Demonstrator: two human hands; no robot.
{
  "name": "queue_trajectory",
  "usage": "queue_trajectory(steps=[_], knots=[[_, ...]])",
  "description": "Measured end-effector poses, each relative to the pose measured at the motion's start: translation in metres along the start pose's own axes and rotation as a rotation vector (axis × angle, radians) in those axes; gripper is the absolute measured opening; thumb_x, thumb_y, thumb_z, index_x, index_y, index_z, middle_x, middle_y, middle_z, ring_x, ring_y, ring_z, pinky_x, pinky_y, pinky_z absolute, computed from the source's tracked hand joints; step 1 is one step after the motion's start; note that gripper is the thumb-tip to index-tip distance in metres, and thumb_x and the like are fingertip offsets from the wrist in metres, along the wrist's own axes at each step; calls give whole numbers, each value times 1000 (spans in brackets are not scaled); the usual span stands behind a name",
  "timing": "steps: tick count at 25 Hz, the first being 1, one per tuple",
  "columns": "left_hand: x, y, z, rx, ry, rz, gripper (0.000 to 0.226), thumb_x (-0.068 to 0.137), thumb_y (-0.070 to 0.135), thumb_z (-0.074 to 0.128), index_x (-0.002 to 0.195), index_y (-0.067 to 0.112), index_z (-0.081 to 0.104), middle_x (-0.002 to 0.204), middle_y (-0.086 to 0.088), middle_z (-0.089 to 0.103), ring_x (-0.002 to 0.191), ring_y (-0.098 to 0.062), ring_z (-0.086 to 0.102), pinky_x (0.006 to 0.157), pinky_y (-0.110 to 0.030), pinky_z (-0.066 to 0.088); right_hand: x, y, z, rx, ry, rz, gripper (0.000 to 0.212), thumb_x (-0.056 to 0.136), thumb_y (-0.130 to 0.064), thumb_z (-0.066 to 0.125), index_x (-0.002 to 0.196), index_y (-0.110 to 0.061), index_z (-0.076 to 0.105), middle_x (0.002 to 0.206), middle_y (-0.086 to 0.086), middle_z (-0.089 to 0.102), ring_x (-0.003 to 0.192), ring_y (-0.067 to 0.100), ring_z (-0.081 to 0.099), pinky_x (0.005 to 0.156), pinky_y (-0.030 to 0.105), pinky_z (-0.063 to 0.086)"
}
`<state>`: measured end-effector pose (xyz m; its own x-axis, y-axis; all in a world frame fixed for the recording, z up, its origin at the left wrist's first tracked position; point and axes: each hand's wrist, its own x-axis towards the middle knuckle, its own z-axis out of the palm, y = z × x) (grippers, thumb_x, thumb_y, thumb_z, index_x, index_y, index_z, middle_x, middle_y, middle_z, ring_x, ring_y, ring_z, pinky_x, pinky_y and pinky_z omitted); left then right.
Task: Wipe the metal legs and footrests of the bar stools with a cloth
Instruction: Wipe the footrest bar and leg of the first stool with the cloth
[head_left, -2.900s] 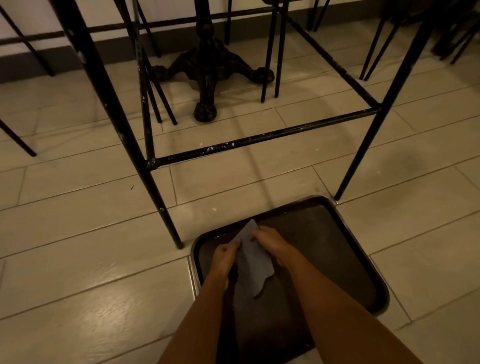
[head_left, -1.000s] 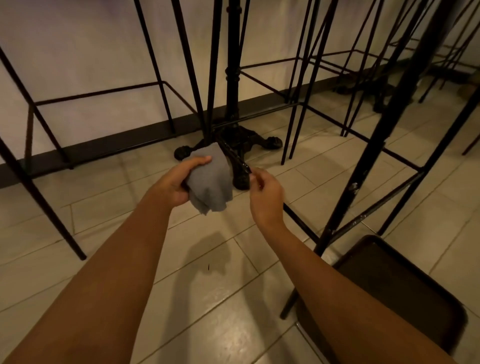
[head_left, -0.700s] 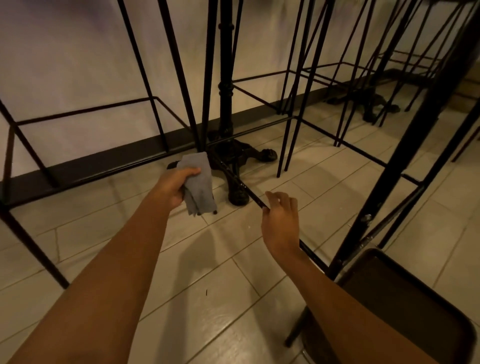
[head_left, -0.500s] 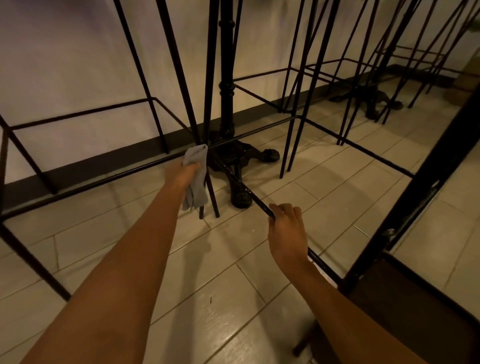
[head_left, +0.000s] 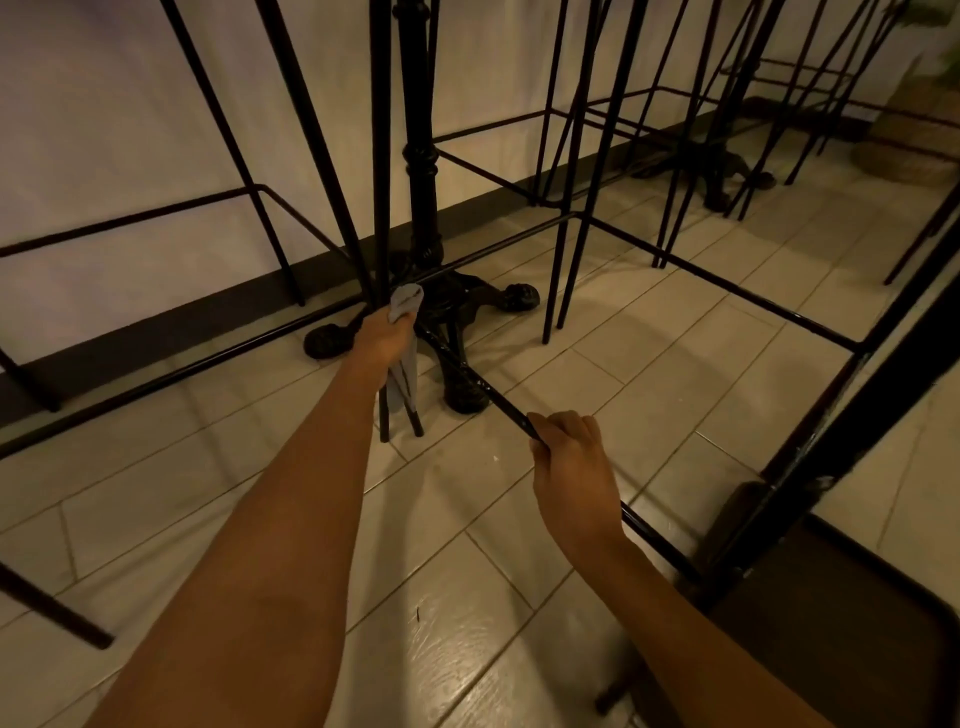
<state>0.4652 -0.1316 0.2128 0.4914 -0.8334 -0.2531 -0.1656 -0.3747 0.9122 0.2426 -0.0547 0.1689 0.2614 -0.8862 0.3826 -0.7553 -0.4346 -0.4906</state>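
While left grip clutches cloth against stool leg, right grip clasps footrest bar.

Open tiled floor fills the lower centre. The upper centre is crowded by thin stool legs and a cast-iron table base (a footrest bar crosses diagonally in front).

Head cam — fwd/down, seemingly low near floor.

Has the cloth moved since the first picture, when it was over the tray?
Yes. The left hand has carried the cloth away from the tray, forward to the stool leg beside the table base.
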Motion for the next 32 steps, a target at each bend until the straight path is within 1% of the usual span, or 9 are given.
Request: queue_trajectory(steps=[2, 4, 13, 19, 21, 24, 27, 30, 32], knots=[[9, -3, 1, 7, -30, -52, 49, 92, 41, 47, 134, 17, 44, 133, -12, 50, 119, -28, 47, 104, -40, 39, -1, 0, 3, -10, 24, -19, 27, 82, 3, 62, 108, -1, 63, 91, 12, 62, 88, 25, 56, 69, 31, 55], [15, -5, 3, 16, -36, -50, 50, 91, 42, 48, 134, 19, 44, 133, -11, 49, 121, -28, 46, 105, -42, 37, -1, 0, 5, -22, 46, -35, 28, 79, 5, 64, 107, 0, 63, 88, 12, 63, 84, 25, 59, 66, 30, 56], [9, -5, 15, 223, 68, 78, 33, 95, 23, 45, 123, 7, 54, 127, -18, 54, 118, -30, 49, 102, -38, 39, 0, 4, 9, -67, 74, -52, 35, 70, 11, 69, 103, 0, 65, 85, 10, 65, 82, 25, 61, 62, 27, 55], [6, 3, 12, 393, 74, 138, 34, 97, 22, 42, 123, 2, 52, 124, -20, 55, 115, -32, 50, 95, -33, 39, 0, 3, 9, -98, 69, -44, 36, 67, 11, 71, 101, -1, 66, 85, 10, 65, 82, 25, 60, 64, 27, 53], [10, 1, 9, 399, 136, 199, 34, 97, 18, 40, 124, 1, 52, 124, -21, 54, 117, -31, 50, 96, -33, 38, -1, 2, 9, -91, 62, -42, 37, 68, 11, 70, 102, -1, 66, 86, 10, 65, 83, 25, 60, 65, 28, 53], [14, -6, 11, 380, 126, 259, 33, 94, 11, 44, 123, -5, 50, 126, -22, 52, 120, -32, 48, 103, -34, 37, -1, 3, 10, -83, 41, -39, 39, 69, 11, 68, 106, 0, 64, 89, 11, 65, 86, 25, 59, 67, 29, 55], [13, -12, 19, 361, 131, 286, 36, 91, 8, 49, 123, -8, 45, 130, -23, 45, 123, -31, 44, 103, -28, 34, -1, 3, 9, -72, 27, -35, 39, 71, 11, 66, 108, -1, 63, 91, 11, 64, 88, 25, 58, 69, 30, 55], [9, -12, 26, 329, 136, 241, 35, 91, 8, 50, 124, -1, 43, 132, -19, 40, 118, -26, 47, 92, -17, 36, 0, 2, 9, -70, 12, -32, 38, 73, 11, 65, 109, 0, 63, 92, 12, 64, 89, 26, 58, 70, 31, 56], [6, -12, 29, 367, 136, 261, 33, 91, 7, 50, 124, -1, 44, 132, -19, 40, 118, -27, 47, 93, -18, 36, 0, 2, 8, -75, -4, -29, 37, 74, 10, 64, 110, 1, 62, 94, 13, 64, 90, 27, 58, 70, 33, 56]])
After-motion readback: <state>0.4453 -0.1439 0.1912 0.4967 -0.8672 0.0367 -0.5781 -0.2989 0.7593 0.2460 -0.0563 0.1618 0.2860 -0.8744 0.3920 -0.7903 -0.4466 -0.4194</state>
